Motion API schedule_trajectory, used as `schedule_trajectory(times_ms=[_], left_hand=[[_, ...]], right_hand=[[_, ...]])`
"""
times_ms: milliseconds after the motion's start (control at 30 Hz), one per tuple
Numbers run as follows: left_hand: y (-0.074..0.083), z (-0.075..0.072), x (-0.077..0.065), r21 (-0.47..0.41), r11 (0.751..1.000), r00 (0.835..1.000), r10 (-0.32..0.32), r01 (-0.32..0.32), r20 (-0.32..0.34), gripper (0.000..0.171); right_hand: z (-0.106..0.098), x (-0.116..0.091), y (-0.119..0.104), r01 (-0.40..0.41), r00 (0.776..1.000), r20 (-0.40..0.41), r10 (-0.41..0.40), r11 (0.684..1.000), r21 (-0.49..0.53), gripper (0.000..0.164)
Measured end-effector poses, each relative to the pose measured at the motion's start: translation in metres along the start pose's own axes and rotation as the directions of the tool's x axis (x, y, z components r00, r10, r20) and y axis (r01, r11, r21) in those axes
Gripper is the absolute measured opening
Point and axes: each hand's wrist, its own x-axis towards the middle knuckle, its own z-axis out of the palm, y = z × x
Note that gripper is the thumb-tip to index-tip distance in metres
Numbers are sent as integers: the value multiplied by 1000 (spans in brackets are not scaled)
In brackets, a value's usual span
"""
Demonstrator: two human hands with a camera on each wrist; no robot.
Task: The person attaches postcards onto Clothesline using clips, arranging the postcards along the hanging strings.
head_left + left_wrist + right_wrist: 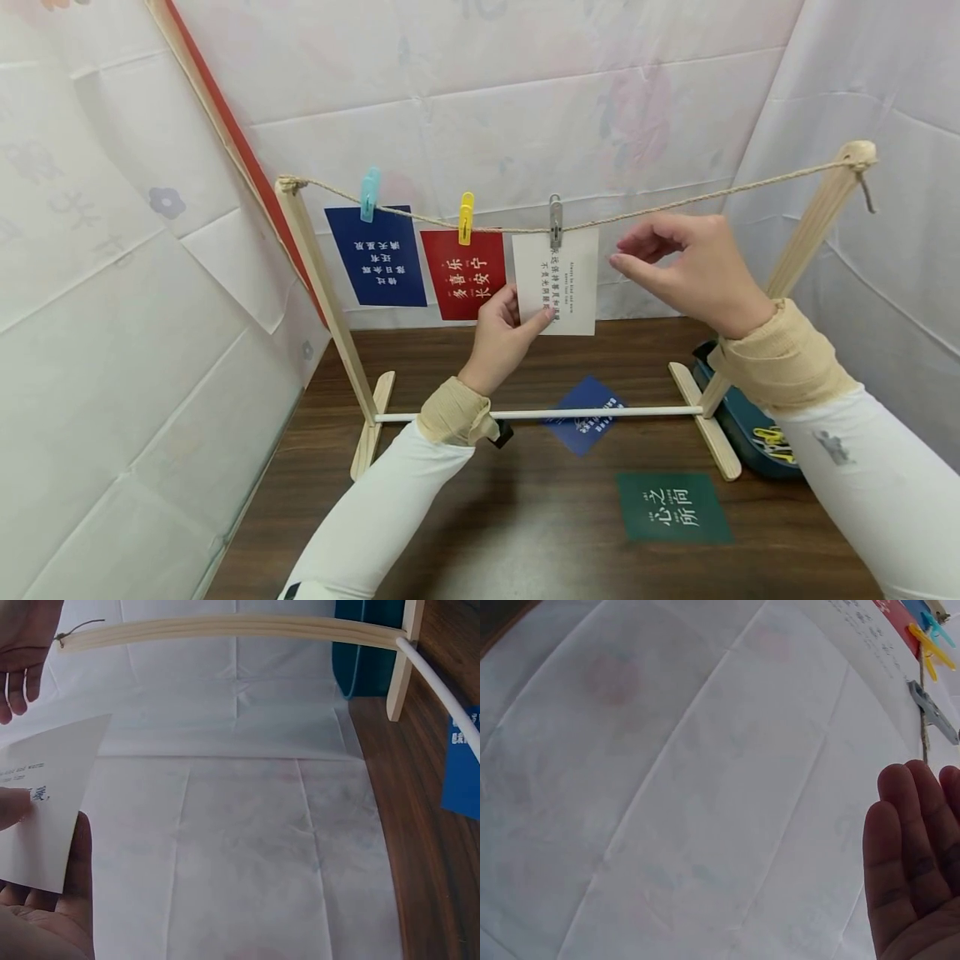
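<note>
On the rope [675,204], white card [562,279] hangs from grey clip [556,221], lower left pinched by left hand [504,337]; left wrist view shows fingers [80,859] behind. Right hand [693,271] hovers beside it, fingers loose, gripping nothing. Only head view catches green card [675,507] on the table [465,542].

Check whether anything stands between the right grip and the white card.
Nothing visible does: only a gap separates the right grip from the white card. The left grip holds the card's lower left, away from that gap.
</note>
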Motion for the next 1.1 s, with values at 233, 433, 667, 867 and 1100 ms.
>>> schedule_trajectory(times_ms=[233, 433, 667, 867, 1100], left_hand=[[-5, 0, -5, 6, 1000, 1000, -17, 17, 6, 46], [-12, 0, -9, -27, 999, 999, -34, 34, -3, 45], [-18, -2, -14, -51, 997, 999, -53, 53, 9, 42], [-24, -2, -18, -79, 994, 997, -72, 73, 12, 37], [-27, -4, -24, -66, 993, 995, -95, 96, 10, 32]], right_hand=[[5, -13, 11, -26, 1000, 16, 26, 1000, -15, 10], [10, -24, 20, -56, 998, 26, 56, 998, 0, 12], [13, -36, 29, -96, 995, 36, 96, 995, 18, 10], [17, -46, 37, -133, 990, 46, 131, 991, 30, 10], [19, -58, 45, -187, 981, 60, 185, 982, 15, 10]])
